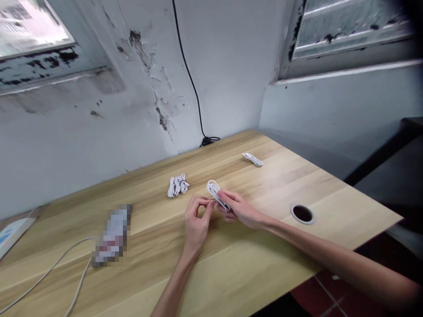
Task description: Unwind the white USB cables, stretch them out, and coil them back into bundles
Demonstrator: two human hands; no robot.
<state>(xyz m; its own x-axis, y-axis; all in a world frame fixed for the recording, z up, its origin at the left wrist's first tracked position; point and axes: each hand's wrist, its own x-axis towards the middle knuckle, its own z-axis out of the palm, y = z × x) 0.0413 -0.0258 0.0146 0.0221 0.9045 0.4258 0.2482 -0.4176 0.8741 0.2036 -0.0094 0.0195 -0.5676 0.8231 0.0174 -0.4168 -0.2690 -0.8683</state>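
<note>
Both my hands meet over the middle of a light wooden desk (251, 264). My right hand (239, 209) is closed round a small coiled white cable (214, 188), whose loops stick out beyond my fingers. My left hand (196, 220) pinches the near end of the same cable with thumb and fingertips. A second bundled white cable (177, 185) lies on the desk just beyond my left hand. A third small white bundle (253, 159) lies farther back to the right.
A pixelated flat object (112, 235) lies at the left with a white cord (56, 270) running off the front edge. A round cable hole (302, 213) sits at the right. A black wire (191, 83) hangs down the stained wall. A white device (13, 233) is at far left.
</note>
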